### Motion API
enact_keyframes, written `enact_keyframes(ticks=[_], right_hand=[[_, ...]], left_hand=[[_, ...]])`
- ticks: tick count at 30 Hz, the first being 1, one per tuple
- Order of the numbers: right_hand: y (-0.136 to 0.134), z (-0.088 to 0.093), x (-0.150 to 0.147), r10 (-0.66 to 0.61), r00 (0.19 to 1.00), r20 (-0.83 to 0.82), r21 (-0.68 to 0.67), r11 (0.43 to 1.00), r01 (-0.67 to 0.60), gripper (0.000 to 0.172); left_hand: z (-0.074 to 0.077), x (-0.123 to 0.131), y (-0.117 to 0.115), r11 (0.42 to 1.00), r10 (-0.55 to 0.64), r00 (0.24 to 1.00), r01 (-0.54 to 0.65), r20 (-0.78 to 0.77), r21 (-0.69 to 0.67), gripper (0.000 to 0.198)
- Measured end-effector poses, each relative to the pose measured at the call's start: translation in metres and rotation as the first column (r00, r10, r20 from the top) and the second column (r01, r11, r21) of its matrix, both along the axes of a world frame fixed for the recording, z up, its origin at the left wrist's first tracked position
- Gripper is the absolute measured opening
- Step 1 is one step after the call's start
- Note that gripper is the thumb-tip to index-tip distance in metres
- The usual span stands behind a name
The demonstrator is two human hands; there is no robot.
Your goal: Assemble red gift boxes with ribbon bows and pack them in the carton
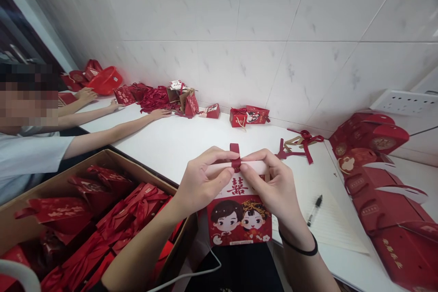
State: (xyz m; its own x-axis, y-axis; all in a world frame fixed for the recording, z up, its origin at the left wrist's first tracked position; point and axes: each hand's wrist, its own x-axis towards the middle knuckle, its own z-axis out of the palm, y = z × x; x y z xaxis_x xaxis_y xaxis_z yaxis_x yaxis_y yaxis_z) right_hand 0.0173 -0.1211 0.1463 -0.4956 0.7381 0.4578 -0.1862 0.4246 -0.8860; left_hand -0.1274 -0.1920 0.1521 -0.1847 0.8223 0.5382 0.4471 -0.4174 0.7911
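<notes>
Between my hands is a red and white gift box point(240, 219) with a cartoon couple printed on its front, upright at the table's near edge. A dark red ribbon point(236, 163) crosses the middle of its top, with a loop standing up above. My left hand point(207, 175) pinches the ribbon from the left, thumb in front and fingers behind the box top. From the right, my right hand point(268, 178) pinches the ribbon the same way. A black band circles my right wrist. The fingertips of both hands nearly meet at the ribbon.
A cardboard carton point(137, 164) of red gift boxes stands at left. Loose ribbons point(304, 141), a pen point(315, 210) and paper point(338, 223) lie right, beside a row of red boxes point(383, 205). Another person's arms point(112, 139) reach over the white table point(191, 132) toward a ribbon pile point(157, 99).
</notes>
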Motion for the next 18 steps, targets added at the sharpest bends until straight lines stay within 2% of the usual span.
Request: enact_keyframes(ticks=[4,8,14,18], right_hand=[[0.000,-0.001,0.000,-0.027,0.999,-0.017,-0.041,0.999,0.027,0.015],[0.000,-0.004,-0.002,-0.013,1.000,-0.003,-0.078,0.997,0.013,0.020],[0.003,-0.006,-0.004,-0.012,1.000,0.021,-0.087,0.996,0.014,0.022],[0.003,-0.012,-0.001,-0.005,0.999,0.037,-0.086,0.996,0.008,0.020]], left_hand=[[-0.001,0.002,0.001,0.999,-0.008,0.998,0.010,0.066,-0.032,0.020],[-0.002,0.003,0.002,0.999,-0.025,0.998,0.028,0.060,-0.040,0.020],[-0.008,0.001,0.004,1.000,0.006,0.996,-0.003,0.090,-0.031,0.037],[-0.013,0.002,0.001,0.997,-0.066,0.981,0.073,0.185,-0.031,0.034]])
